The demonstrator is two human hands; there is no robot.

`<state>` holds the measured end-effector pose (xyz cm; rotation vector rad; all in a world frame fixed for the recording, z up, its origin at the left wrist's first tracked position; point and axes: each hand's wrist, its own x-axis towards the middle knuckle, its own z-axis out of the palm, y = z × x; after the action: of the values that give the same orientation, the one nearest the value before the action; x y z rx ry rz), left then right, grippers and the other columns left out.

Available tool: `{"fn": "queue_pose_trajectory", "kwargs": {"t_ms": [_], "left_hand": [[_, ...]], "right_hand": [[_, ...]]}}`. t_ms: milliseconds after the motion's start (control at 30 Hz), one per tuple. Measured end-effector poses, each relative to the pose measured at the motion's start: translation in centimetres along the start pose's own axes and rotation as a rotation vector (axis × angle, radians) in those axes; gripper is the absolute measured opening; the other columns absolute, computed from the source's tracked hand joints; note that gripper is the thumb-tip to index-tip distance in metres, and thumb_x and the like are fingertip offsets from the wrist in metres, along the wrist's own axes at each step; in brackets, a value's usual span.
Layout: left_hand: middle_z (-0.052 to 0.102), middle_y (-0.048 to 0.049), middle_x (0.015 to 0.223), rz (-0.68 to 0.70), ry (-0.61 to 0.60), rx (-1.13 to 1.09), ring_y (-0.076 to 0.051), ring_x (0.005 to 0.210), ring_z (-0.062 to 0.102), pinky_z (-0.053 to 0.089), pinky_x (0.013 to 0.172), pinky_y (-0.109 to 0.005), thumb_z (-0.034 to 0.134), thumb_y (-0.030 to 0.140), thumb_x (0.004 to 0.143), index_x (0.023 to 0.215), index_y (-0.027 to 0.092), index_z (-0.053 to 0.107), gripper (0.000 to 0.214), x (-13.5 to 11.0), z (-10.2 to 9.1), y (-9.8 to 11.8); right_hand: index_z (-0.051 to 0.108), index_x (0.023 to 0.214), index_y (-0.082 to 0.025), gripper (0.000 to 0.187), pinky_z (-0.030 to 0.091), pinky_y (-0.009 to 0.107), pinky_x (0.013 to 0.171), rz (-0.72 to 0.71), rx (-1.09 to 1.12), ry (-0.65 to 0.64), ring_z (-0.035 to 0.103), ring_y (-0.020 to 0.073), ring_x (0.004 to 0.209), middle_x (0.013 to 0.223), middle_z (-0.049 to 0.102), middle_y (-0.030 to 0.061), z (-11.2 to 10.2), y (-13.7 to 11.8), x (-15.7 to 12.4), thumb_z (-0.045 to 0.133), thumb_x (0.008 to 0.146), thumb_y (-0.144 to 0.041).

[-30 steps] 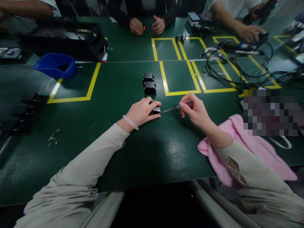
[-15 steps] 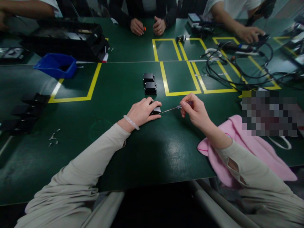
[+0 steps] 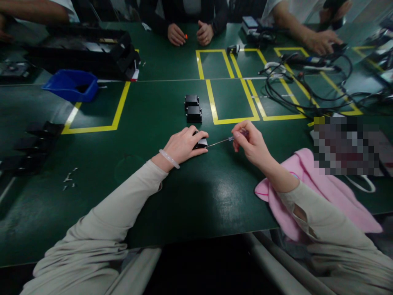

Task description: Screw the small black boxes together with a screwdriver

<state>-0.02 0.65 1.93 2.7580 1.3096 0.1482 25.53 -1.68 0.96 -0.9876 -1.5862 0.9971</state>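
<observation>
Green worktable [image 3: 196, 200] stretched before us, marked with yellow tape [image 3: 236, 121].
Our left hand [image 3: 182, 143] curled around a small black block [image 3: 202, 143] on the worktable, fingers half closed and partly hiding it. Our right hand [image 3: 251, 141] pinched a screwdriver [image 3: 230, 139] by its handle, fingers closed — its tip at the block's near right corner. Two similar black blocks [image 3: 194, 111] sat just beyond our left hand.

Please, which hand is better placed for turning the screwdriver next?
Probably the right hand: it holds the screwdriver, which points at the block. The left hand is busy holding that block.
</observation>
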Motion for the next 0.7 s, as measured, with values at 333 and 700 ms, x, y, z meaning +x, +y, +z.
{"fn": "queue_pose_trajectory", "kwargs": {"t_ms": [333,700], "left_hand": [[0.059,-0.0101,0.124,0.000,-0.002,-0.012,-0.026,0.110,0.060,0.048,0.078,-0.031,0.062,0.049,0.098,0.137,0.025,0.055,0.046,-0.05,0.04,-0.05],[0.060,-0.0103,0.123,0.009,0.014,-0.012,-0.026,0.109,0.060,0.049,0.077,-0.032,0.063,0.049,0.098,0.136,0.025,0.055,0.046,-0.03,0.05,-0.09]], "right_hand": [[0.055,0.087,-0.024,0.031,0.034,0.026,0.045,0.035,-0.022,-0.020,0.047,0.0093,0.042,0.050,0.049,-0.0091,-0.17,0.11,0.00,0.064,0.098,-0.051],[0.056,0.085,-0.023,0.033,0.035,0.026,0.045,0.020,-0.029,-0.015,0.047,0.0092,0.041,0.049,0.047,-0.0090,-0.15,0.12,0.01,0.061,0.099,-0.052]]}}
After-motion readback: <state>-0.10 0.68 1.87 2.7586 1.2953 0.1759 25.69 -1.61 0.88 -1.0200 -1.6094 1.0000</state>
